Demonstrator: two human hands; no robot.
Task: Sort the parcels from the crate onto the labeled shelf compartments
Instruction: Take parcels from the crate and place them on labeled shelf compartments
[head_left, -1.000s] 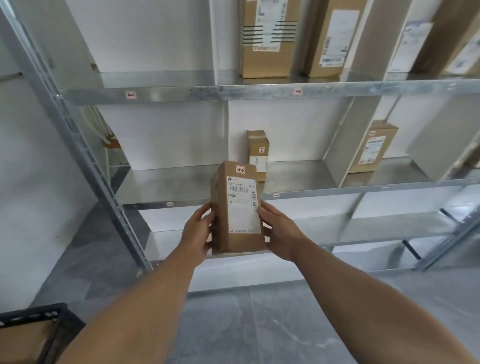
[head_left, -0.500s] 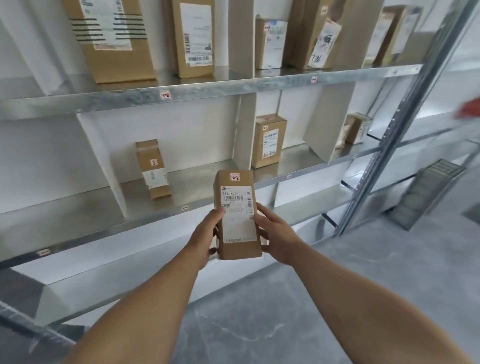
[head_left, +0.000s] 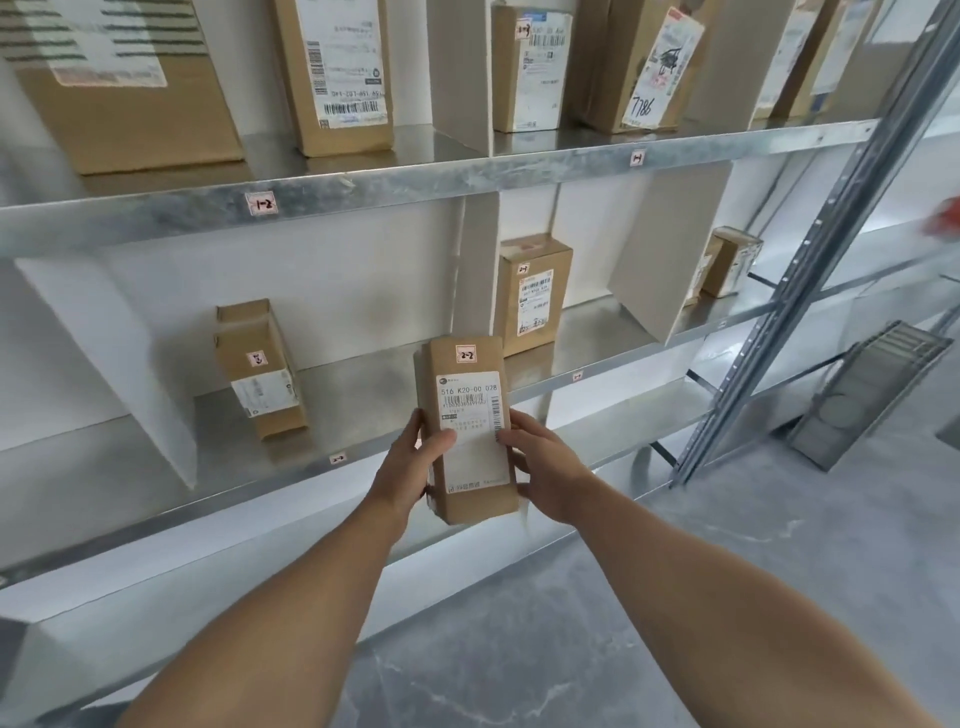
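Left to right: the left divider (head_left: 119, 364) closes one side of a compartment on the middle shelf (head_left: 374, 387). A resident parcel (head_left: 260, 369) stands upright in that compartment's left half. On the shelf lip below sits a shelf tag (head_left: 337, 459), small and blurred, which I read as 2-2.

My left hand (head_left: 410, 467) wraps the left edge of the held parcel (head_left: 470, 426), with the thumb on its front face. The parcel is upright with its long axis vertical and its label toward me, and the sticker (head_left: 465, 354) at its top reads 2-2. My right hand (head_left: 545, 467) clasps the opposite edge, so both hands hold it in front of the shelf lip.

I judge that the matching opening lies ahead and slightly left, nearer the left hand. Bare shelf shows between the resident parcel and the middle divider (head_left: 475, 270), and that gap looks wider than the parcel. The edges to clear are the lip, the divider's front edge and the upper shelf (head_left: 415, 182). Beyond the divider stands a neighbouring parcel (head_left: 535, 293).
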